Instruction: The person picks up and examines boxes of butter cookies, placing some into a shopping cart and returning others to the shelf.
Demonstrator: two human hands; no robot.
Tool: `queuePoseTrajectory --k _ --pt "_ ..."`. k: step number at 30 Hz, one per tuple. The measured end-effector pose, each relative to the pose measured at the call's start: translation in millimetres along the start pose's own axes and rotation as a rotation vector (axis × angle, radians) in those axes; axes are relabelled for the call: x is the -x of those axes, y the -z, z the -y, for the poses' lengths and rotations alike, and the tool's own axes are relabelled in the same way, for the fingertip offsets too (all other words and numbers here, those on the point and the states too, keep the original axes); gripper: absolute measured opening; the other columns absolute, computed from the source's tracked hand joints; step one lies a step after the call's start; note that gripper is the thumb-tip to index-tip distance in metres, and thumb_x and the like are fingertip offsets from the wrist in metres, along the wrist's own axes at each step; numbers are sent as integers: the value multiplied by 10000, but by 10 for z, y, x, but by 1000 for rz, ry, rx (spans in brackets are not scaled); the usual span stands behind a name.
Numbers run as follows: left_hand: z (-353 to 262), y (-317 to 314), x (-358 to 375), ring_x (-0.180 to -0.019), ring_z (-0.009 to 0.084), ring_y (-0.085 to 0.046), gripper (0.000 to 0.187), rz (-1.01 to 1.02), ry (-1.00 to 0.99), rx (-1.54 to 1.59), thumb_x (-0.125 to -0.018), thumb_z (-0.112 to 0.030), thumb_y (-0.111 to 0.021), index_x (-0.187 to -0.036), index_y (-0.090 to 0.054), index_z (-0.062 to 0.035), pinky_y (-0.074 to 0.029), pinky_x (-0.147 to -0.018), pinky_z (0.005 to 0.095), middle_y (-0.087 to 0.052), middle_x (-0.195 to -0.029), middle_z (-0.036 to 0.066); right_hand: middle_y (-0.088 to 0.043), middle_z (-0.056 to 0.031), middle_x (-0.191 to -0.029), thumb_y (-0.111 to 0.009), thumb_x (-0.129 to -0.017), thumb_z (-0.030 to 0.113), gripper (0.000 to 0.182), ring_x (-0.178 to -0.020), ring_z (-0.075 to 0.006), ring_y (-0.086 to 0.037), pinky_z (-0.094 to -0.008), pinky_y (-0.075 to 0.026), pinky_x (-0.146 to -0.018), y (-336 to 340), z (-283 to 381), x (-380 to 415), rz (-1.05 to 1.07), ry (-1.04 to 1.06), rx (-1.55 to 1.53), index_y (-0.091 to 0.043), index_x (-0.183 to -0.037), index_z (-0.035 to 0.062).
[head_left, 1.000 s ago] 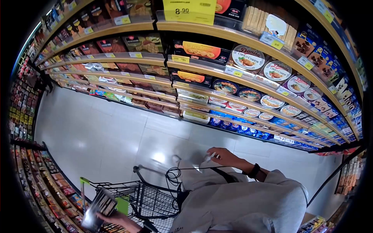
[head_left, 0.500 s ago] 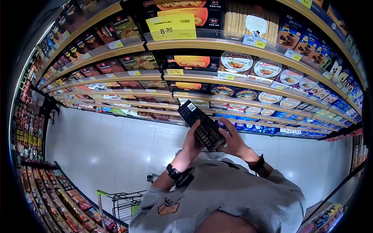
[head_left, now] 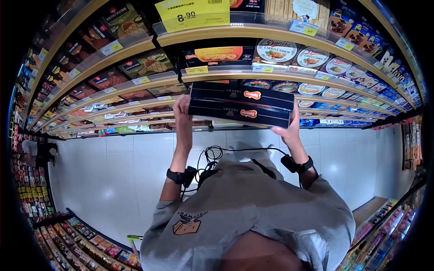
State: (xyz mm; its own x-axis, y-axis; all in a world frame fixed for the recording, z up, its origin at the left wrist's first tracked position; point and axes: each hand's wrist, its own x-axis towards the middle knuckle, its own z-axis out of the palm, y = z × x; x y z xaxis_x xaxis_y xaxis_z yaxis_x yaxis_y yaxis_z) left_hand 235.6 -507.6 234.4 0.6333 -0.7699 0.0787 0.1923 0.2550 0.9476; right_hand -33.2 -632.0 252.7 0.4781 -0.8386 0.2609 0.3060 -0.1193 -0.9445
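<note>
Two flat black biscuit boxes (head_left: 241,105), stacked one on the other, are held level in front of the shelf. My left hand (head_left: 181,108) grips their left end and my right hand (head_left: 291,128) grips their right end from below. Each box has a red-and-yellow logo on its long side. Both wrists carry black bands, and I wear a grey hoodie (head_left: 253,212). Just behind the boxes runs a wooden shelf edge (head_left: 217,74) with yellow price tags, and a similar black box (head_left: 220,55) stands on it.
Long wooden shelves of biscuit tins and boxes curve across the top, with a yellow 8.90 price sign (head_left: 192,13). White tiled floor (head_left: 113,176) lies below. A low rack of packets (head_left: 86,239) runs along the bottom left. Black cables (head_left: 212,156) hang at my chest.
A second ago my left hand held a box down by the trolley. Half a second ago both hands raised it upright. Now two boxes are held flat and higher, against the shelf.
</note>
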Motion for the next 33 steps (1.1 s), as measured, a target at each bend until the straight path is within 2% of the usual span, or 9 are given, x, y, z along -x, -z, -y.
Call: queuePoseTrajectory --k 2,4,6,8,13,21,24,28,33 --pt "-257 -6 -51 -1291 243 -433 753 150 -184 -145 -876 -452 -590 -1442 -286 -58 -322 -1090 366 -414 -1413 123 -477 -108 -1296 -881 -564 173 1080 -1194 -202 -505 -347 -428 -1017 -41 -84 2 -17 -178 -208 -253 -1428 13" --pt "-254 133 -144 -1312 264 -410 945 456 -363 -196 -714 -503 -708 -1420 -325 -5 -310 -1085 354 -406 -1418 149 -452 -117 -1334 -830 -631 196 1083 -1230 -210 -480 -365 -404 -1049 -65 -227 -5 45 -178 -251 -177 -1476 20" --pt "-234 100 -71 -1266 245 -440 902 356 -361 -241 -735 -546 -684 -1391 -373 -9 -332 -1060 349 -451 -1361 134 -422 -117 -1369 -761 -694 183 1012 -1264 -213 -444 -358 -374 -1063 -100 -284 7 34 -298 -376 -155 -1489 28" --pt "-194 86 -14 -1202 210 -469 869 276 -202 -216 -764 -575 -662 -1371 -394 -13 -354 -1030 333 -486 -1302 117 -363 -119 -1437 -665 -777 295 951 -1288 -216 -398 -341 -305 -1074 -47 -350 -25 57 -241 -96 -119 -1506 21" --pt "-21 114 -206 -1102 165 -534 527 247 -105 -40 -957 -323 -476 -1373 -391 -11 -421 -942 273 -534 -1245 102 -401 -149 -1414 -600 -840 366 811 -1301 -221 -378 -341 -265 -1094 -216 -212 -290 20 -55 112 -256 -1470 -9" --pt "-146 141 -286 -1100 160 -521 479 297 -18 -177 -938 -308 -478 -1316 -466 -15 -373 -975 270 -541 -1228 96 -460 -193 -1362 -535 -893 402 753 -1222 -268 -483 -362 -328 -1060 -264 -367 -451 38 23 61 -279 -1474 -2" --pt "-63 128 -306 -1091 159 -523 472 337 -160 -140 -927 -315 -506 -1288 -490 -13 -374 -965 261 -550 -1205 91 -516 -187 -1300 -540 -894 376 694 -1152 -256 -538 -363 -367 -1032 -321 -303 -476 18 44 7 -347 -1439 -6" --pt "113 93 -183 -1072 169 -557 471 135 114 145 -930 -323 -531 -1280 -476 -12 -414 -956 273 -573 -1172 87 -611 -125 -1186 -583 -880 186 376 -1154 -222 -544 -322 -362 -1017 -319 -235 -539 -62 170 300 -576 -1204 -6" --pt "285 133 -121 -959 176 -651 414 -21 279 351 -961 -392 -498 -1201 -523 -56 -524 -864 327 -655 -1062 81 -540 -144 -1293 -583 -900 190 306 -1237 -243 -486 -339 -329 -1049 -325 -246 -574 -43 122 445 -603 -1163 36"
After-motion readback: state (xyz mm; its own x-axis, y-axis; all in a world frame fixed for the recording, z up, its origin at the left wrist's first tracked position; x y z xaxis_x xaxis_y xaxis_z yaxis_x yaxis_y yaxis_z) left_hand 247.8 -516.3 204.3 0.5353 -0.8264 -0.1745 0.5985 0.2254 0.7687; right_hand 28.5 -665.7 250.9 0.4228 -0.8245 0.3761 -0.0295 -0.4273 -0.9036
